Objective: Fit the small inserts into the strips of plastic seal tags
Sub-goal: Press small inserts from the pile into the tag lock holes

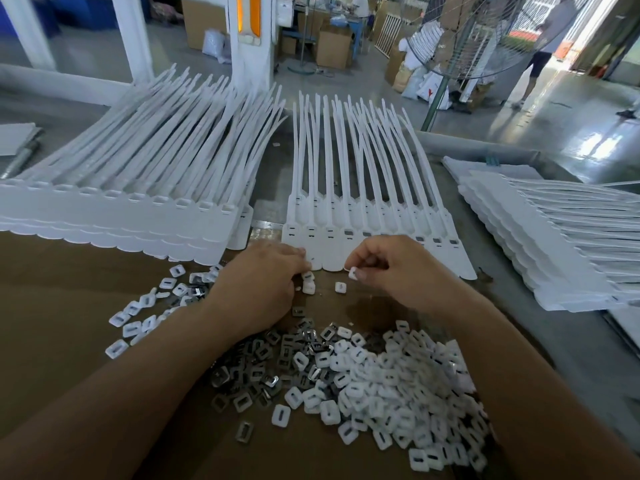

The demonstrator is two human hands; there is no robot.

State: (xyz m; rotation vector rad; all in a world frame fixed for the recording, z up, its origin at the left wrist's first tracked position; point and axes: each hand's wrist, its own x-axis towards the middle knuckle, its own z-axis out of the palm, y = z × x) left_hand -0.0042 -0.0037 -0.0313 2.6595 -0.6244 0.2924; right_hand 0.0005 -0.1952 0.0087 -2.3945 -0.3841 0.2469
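Pinched one white insert (354, 273) in right hand (391, 268), just beside near edge of middle strip (363, 233). Rested left hand (263, 282) at same edge, grip not discernible. Judged far from finished: large pile of inserts (381, 375) and stacked strips (121, 209) waiting.

You have a brown cardboard sheet (62, 306) spread over the grey worktop (516, 341) in front of you. Past the far edge stands a white post (246, 53) with an orange strip (255, 12) up its face. To your right, a big wire-caged fan (485, 39) rises on a green pole (437, 98). Near its foot lie sacks (404, 76), and cardboard boxes (332, 48) sit further back on the glossy floor (571, 112). A person in dark shorts (540, 60) stands at the far right.
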